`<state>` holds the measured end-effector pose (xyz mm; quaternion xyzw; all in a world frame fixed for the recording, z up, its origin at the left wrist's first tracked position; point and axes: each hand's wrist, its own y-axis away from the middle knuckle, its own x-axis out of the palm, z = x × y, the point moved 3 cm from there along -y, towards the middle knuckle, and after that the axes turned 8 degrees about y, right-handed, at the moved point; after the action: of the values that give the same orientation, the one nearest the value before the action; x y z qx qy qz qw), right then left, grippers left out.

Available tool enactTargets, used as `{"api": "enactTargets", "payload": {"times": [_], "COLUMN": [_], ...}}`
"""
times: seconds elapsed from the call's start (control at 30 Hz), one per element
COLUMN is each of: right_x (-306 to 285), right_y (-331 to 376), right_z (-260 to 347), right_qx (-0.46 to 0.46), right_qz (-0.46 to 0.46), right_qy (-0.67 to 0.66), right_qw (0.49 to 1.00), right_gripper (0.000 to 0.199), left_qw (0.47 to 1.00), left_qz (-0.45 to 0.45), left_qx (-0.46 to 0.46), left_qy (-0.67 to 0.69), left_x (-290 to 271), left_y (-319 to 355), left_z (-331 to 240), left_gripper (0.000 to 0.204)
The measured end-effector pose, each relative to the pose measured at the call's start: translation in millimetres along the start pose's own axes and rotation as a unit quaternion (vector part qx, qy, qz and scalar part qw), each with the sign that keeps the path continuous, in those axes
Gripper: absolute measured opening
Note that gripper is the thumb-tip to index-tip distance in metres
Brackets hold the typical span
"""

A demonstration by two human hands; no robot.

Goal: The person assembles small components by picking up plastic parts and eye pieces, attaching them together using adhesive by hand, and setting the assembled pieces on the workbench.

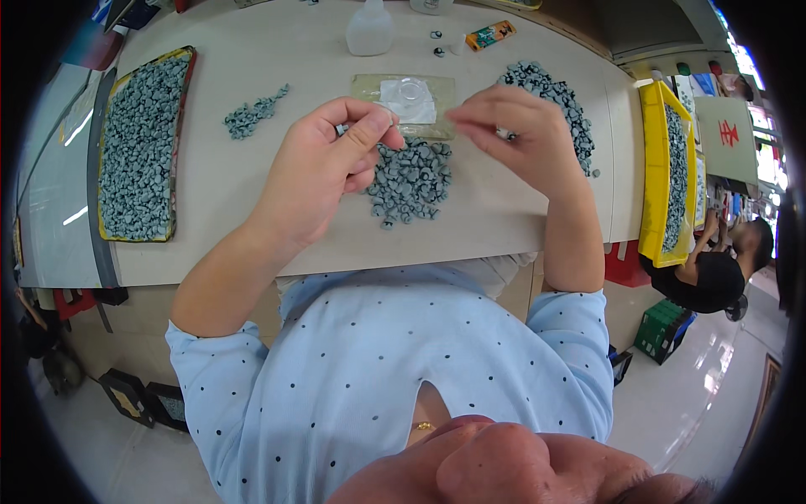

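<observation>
1. Nearest is a light blue dotted shirt (378, 353), its wearer facing the near edge of the desk (218, 193).
2. A loose central pile (410, 185) of small grey-green pieces, some showing black, lies on the desk between the forearms, well in from the near edge.
3. The left hand (327, 160) is raised at the pile's left, thumb pressed to forefinger on a small pale bit (395, 117) too tiny to identify.
4. The right hand (525, 134), apart from the left, curls its fingers toward its thumb; a small piece (505, 133) shows inside, but I cannot tell whether the blurred fingertips meet.
5. Far left stands a full yellow-edged tray (104, 181); at the right, a yellow bin (651, 176) holds similar pieces.
6. Beyond the central pile lies an olive mat (363, 92), bearing white paper (426, 113) and a clear round dish (411, 89).
7. A small cluster (252, 115) lies to its left, a larger right-hand pile (558, 97) to its right.
8. Farther still are an orange packet (491, 35) at right and a whitish bottle (369, 32).
</observation>
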<state>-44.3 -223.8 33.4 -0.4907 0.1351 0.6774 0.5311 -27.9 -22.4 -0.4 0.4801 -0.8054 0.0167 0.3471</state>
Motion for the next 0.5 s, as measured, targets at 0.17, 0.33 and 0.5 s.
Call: {"api": "enactTargets", "payload": {"times": [0.17, 0.33, 0.5], "right_x": [19, 29, 30], "right_y": [7, 10, 10], "right_z": [11, 16, 17], "right_qx": [-0.043, -0.046, -0.026], "right_qz": [0.083, 0.112, 0.161], "right_qy": [-0.056, -0.001, -0.005], "right_qw": [0.994, 0.993, 0.987], "right_gripper": [0.027, 0.036, 0.035], "left_qw": [1.000, 1.000, 1.000], "left_qz": [-0.003, 0.000, -0.003], "left_qx": [-0.007, -0.001, -0.007], "left_qy": [0.003, -0.007, -0.014], "left_x": [2, 2, 2], "left_y": [0, -1, 0], "left_z": [1, 0, 1], "left_gripper": [0.020, 0.020, 0.019]}}
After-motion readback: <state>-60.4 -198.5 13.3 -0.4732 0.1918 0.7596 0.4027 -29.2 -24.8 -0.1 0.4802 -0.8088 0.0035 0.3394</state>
